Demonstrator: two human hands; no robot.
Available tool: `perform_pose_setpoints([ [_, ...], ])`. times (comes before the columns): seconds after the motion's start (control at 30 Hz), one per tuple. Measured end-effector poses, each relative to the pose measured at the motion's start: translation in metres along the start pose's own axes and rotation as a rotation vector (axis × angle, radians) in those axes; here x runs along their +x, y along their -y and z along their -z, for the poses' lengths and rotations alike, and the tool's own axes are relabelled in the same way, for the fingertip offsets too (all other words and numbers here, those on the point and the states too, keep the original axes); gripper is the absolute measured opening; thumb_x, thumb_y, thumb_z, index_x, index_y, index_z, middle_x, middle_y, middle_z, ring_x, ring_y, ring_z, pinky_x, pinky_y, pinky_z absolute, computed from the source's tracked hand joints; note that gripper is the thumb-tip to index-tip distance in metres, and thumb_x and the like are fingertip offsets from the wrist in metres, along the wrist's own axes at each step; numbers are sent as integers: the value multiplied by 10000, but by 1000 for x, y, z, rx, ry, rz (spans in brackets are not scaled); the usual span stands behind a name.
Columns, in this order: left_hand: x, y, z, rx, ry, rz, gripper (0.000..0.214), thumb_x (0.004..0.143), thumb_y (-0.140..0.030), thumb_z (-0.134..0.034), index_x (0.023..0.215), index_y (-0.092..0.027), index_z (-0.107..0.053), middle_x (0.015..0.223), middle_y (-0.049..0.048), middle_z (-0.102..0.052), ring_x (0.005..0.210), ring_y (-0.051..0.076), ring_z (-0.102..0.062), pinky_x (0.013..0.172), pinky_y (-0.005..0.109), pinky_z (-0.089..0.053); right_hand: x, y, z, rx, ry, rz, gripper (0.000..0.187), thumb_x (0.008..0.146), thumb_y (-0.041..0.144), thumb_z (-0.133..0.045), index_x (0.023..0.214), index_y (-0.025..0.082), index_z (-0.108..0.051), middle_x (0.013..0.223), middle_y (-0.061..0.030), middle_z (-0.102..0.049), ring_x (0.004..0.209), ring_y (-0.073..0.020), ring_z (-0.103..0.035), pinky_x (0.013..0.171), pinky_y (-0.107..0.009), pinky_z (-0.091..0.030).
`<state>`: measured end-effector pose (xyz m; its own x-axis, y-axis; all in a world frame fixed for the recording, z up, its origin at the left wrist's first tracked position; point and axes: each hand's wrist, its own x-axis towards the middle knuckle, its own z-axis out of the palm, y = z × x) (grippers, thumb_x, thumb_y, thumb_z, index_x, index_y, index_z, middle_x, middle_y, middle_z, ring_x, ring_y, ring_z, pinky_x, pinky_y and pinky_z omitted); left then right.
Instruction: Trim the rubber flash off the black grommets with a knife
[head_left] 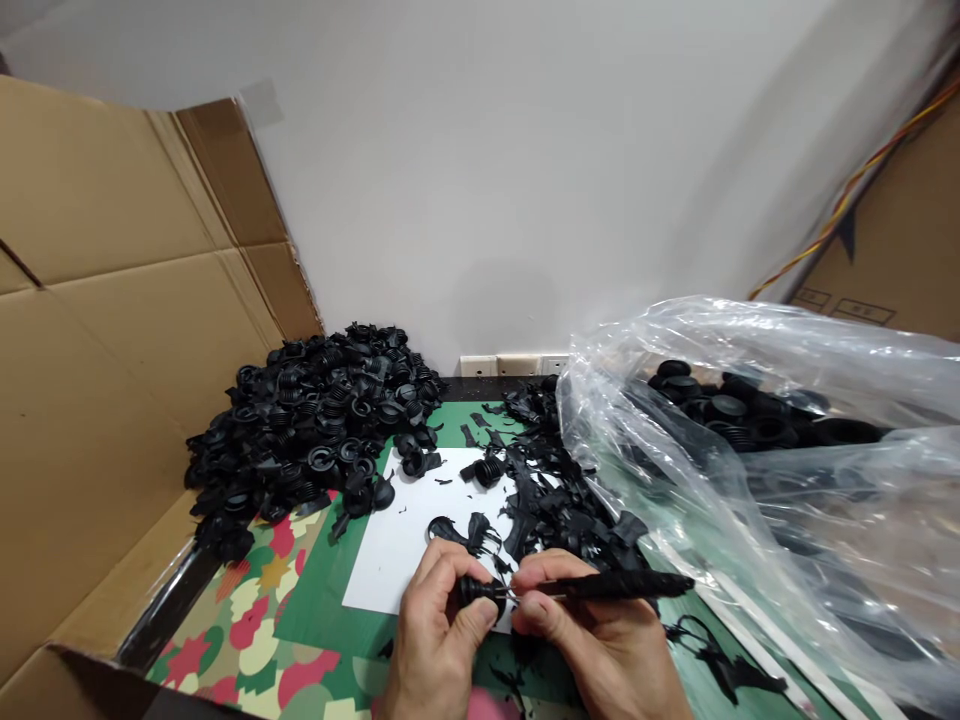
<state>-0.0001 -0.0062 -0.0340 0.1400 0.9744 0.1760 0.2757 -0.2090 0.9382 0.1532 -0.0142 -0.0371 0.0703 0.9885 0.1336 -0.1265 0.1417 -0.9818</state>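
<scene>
My left hand (439, 625) is closed round a small black ribbed rubber part (472, 590), pinched between thumb and fingers. Closed too, my right hand (596, 625) grips a slim metal-tipped tool with a black-wrapped handle (622, 584). The tool's thin tip is at the end of the part; its exact kind is hard to make out. Beneath both hands lies a white sheet of paper (375, 560) on a green mat (311, 610). Just beyond the fingers are black rubber scraps (480, 530) and another ribbed part (489, 470).
A large heap of black rubber parts (315, 410) rests against a cardboard box (112, 300) on the left. Trimmings (555, 500) are piled right of the paper. A clear plastic bag (787, 500) holding black parts stands at the right. Wall sockets (517, 366) are behind.
</scene>
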Motion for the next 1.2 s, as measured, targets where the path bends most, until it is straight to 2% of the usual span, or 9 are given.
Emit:
perform_pose_setpoints([
  [0.3,1,-3,1,5,2,-9,59,785,-230,-583,797,-208,-636,803,27,-523,753,207,-520,643,279,-399,1,9,-3,54,-1,-103,221,699,413,-700,690,193,-680,567,-10,-616,524,-177,-573,487,-251,-455],
  [0.37,1,-2,0,13,-2,-15,55,785,-229,-584,789,-207,-634,799,26,-525,750,205,-520,642,277,-397,-2,5,-5,3,-22,-32,172,727,375,-681,693,206,-681,598,-12,-625,531,-170,-576,509,-251,-463],
  [0.53,-5,1,-12,-17,-15,24,107,780,-277,-601,706,-200,-610,727,13,-523,683,188,-509,610,270,-386,-4,-5,-9,-283,-47,354,168,828,275,-553,716,236,-672,680,-46,-653,576,-178,-592,534,-270,-462],
  [0.67,-10,4,-22,-135,-31,4,91,741,-248,-630,668,-196,-613,690,4,-520,631,170,-497,576,259,-378,11,4,17,-476,-286,502,89,793,247,-598,725,240,-655,730,-65,-677,669,-213,-632,624,-308,-487],
  [0.73,-8,5,-20,-144,-81,-11,72,748,-254,-635,706,-196,-632,719,12,-528,661,176,-502,586,258,-386,16,11,34,-506,-459,382,125,770,351,-632,714,240,-645,685,-53,-667,625,-222,-618,636,-333,-479],
  [0.8,-5,6,-15,-123,-96,-23,83,752,-278,-645,748,-195,-649,763,26,-540,709,191,-515,605,263,-400,17,15,44,-453,-493,151,224,743,451,-646,759,228,-659,584,-30,-638,541,-212,-585,563,-322,-458],
  [0.9,0,5,-9,-99,-99,-29,99,746,-289,-655,787,-199,-664,798,33,-550,744,200,-526,615,264,-415,10,15,43,-236,-384,-107,369,678,535,-683,816,193,-669,509,-8,-604,515,-201,-563,505,-291,-434],
  [1.03,0,3,-7,-95,-148,-16,107,736,-292,-661,781,-195,-668,796,35,-552,752,204,-534,612,263,-430,1,13,22,19,-204,-217,393,671,557,-682,734,171,-638,452,19,-556,469,-157,-512,479,-255,-394],
  [1.2,-2,5,-6,-107,-136,-20,112,741,-294,-665,800,-198,-669,811,35,-560,759,202,-547,616,259,-452,-3,16,-2,55,18,-341,377,663,521,-695,647,151,-624,394,54,-469,389,-101,-389,409,-222,-289],
])
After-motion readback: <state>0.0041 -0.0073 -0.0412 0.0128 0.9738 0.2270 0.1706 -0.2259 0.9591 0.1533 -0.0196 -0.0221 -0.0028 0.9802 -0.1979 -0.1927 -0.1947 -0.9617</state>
